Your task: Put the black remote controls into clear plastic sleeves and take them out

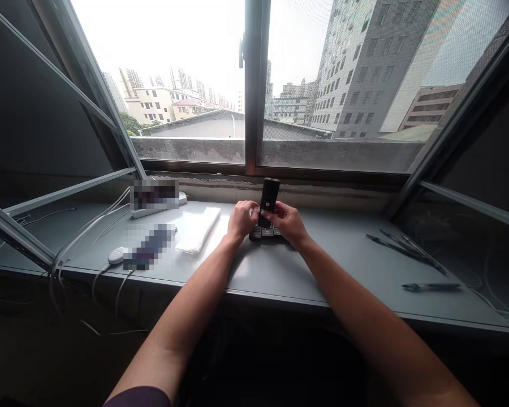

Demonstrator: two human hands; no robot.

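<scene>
Holding a slim black object (270, 191) upright over a dark tray (271, 241), clamped between thumb and fingers of the right hand (290, 221), with the left hand (240, 220) curled near the object's left edge, unclear whether pinching anything, on a grey desk (275, 277) beneath a window (254, 102).

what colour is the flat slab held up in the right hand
The flat slab is black, with a small pale mark; head view.

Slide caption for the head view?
Right hand holding a slim black rectangular object, left hand close by, at a windowside desk.
</scene>
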